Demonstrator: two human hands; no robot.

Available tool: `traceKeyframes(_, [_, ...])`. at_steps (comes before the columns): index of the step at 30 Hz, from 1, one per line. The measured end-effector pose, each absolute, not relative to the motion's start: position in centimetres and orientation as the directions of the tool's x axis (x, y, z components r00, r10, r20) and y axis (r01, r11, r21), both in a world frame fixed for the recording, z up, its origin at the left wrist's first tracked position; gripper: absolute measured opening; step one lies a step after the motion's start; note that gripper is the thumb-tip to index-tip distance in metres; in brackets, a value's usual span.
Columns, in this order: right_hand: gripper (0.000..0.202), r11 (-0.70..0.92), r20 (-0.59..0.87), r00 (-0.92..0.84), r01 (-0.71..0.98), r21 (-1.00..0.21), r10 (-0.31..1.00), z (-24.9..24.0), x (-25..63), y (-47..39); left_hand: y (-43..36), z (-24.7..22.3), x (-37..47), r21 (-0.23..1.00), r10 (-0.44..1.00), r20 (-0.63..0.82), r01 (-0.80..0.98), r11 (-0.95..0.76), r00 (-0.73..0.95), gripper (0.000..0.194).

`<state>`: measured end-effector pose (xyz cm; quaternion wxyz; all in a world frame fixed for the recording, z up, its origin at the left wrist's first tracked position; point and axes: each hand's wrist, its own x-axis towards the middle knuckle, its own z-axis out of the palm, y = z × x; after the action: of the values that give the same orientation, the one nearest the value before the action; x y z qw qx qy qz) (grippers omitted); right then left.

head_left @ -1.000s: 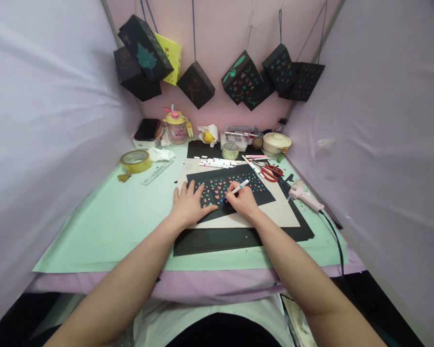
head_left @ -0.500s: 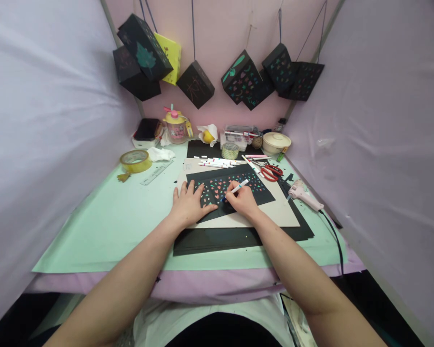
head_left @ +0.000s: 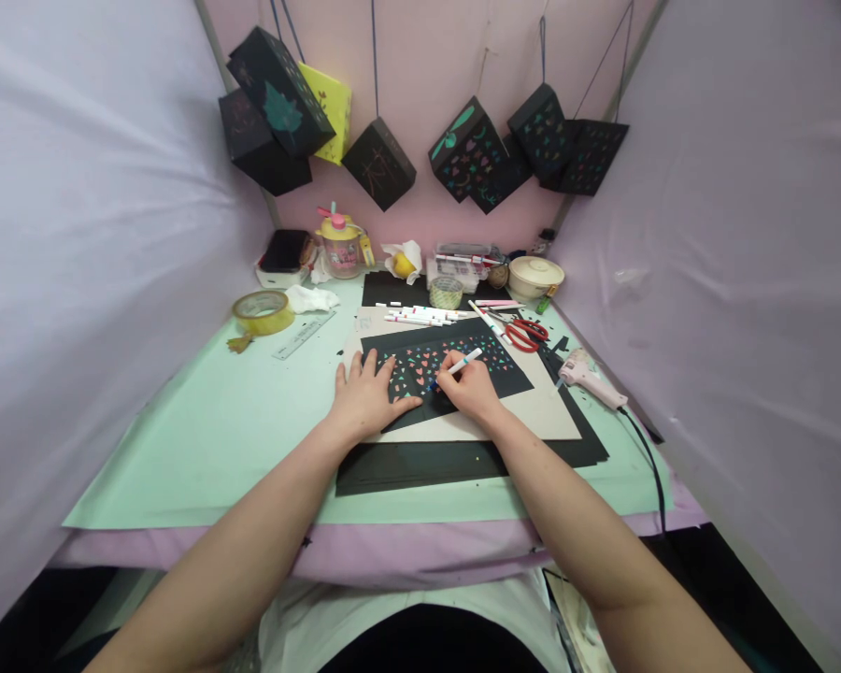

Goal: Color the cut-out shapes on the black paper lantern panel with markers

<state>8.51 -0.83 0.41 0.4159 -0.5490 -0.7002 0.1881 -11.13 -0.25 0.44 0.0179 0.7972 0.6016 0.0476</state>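
Note:
My left hand (head_left: 365, 397) lies flat with fingers spread on the left part of a black paper sheet (head_left: 515, 379). Small coloured hearts, triangles and other shapes cover much of the sheet. Between the fingers of my right hand (head_left: 468, 385) is a white marker (head_left: 464, 361) with a blue tip end, its point down at the sheet near the middle. The fingers partly hide that tip. Beneath the sheet is a grey board (head_left: 543, 421), which rests on larger black sheets (head_left: 420, 467).
Several white markers (head_left: 420, 316) lie behind the sheet. Red-handled scissors (head_left: 525, 335) and a glue gun (head_left: 592, 381) with a cord are at the right. Yellow tape (head_left: 263, 313) and a clear ruler (head_left: 305, 335) lie left. Decorated black boxes (head_left: 379, 166) hang above the back.

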Motion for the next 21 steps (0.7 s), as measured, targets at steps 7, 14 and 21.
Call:
traceKeyframes(7, [0.011,0.305,0.374,-0.016,0.61,-0.731,0.927,0.41,8.47,-0.77,-0.3,0.52,-11.09,0.092,0.961,0.065,0.957,-0.274,0.269,0.091])
traceKeyframes(14, [0.011,0.304,0.368,-0.024,0.614,-0.728,0.929,0.35,8.47,-0.76,-0.34,0.58,-11.04,0.088,0.961,0.059,0.958,-0.273,0.269,0.092])
traceKeyframes(21, [0.009,0.318,0.358,-0.061,0.613,-0.724,0.932,0.48,8.37,-0.96,-0.27,0.41,-11.08,0.091,0.96,0.068,0.957,-0.275,0.27,0.091])
